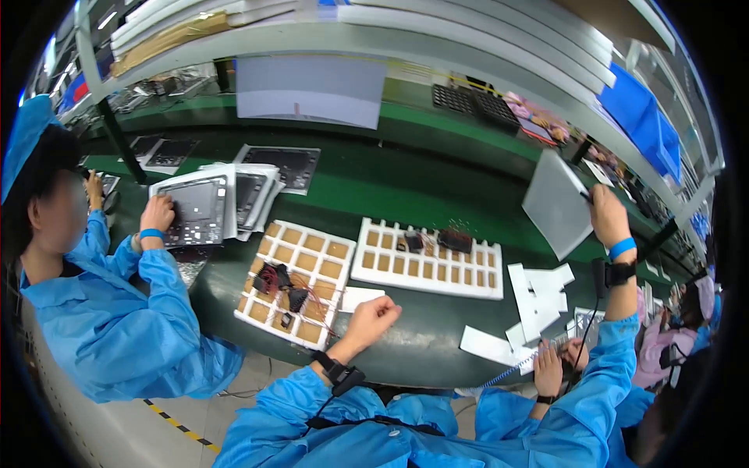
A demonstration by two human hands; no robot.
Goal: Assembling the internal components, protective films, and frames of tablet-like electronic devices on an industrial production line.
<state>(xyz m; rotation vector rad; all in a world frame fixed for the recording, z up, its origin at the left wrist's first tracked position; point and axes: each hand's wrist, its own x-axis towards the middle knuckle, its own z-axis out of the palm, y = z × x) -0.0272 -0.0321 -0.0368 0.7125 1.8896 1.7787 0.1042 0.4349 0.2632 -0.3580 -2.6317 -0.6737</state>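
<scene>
Near three o'clock, the right hand's (609, 214) fingers pinch the grey panel (555, 204) at its two-o'clock edge; probably light, stiff, scratchable, best gripped by edges. At six o'clock, the left hand's (370, 320) fingers curl together.

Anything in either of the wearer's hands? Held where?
Right hand: grey panel, gripped at its right edge. Left hand: nothing visibly held.

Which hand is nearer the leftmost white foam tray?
Left: the left hand is just right of the foam tray; the right hand is far to its right, holding the grey panel.
</scene>
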